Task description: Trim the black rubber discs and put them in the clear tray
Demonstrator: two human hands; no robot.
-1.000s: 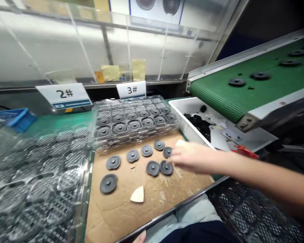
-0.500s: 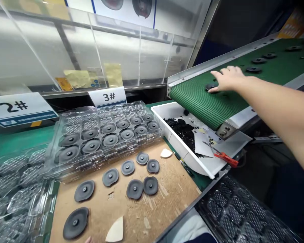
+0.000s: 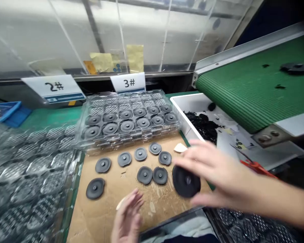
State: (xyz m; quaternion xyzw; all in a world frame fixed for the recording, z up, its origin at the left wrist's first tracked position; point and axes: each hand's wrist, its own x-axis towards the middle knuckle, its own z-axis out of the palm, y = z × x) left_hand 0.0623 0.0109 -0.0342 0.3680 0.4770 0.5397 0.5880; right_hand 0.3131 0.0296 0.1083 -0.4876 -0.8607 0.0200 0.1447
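Observation:
My right hand (image 3: 212, 172), blurred by motion, grips a black disc (image 3: 186, 182) with a central knob between thumb and fingers, over the board's right side. My left hand (image 3: 128, 216) is at the front of the brown board (image 3: 91, 222), thumb and half-curled fingers apart, with nothing seen in them. A cream wedge-shaped piece (image 3: 120, 203) shows partly behind its fingers. Several dark grey discs (image 3: 145, 175) with central studs lie spread over the board. Another cream piece (image 3: 179, 147) sits near the board's far right corner.
Behind the board, a clear plastic tray (image 3: 126, 133) holds grey discs in its nearer rows. More clear trays (image 3: 27, 175) lie left. At right, a white bin (image 3: 190, 130) contains black scraps, beneath a green conveyor belt (image 3: 245, 98) carrying a black part. Red-handled scissors (image 3: 255, 167) lie nearby.
My right hand has come from the conveyor to the board with a black disc. My left hand has risen into view at the front. The camera view has swung left.

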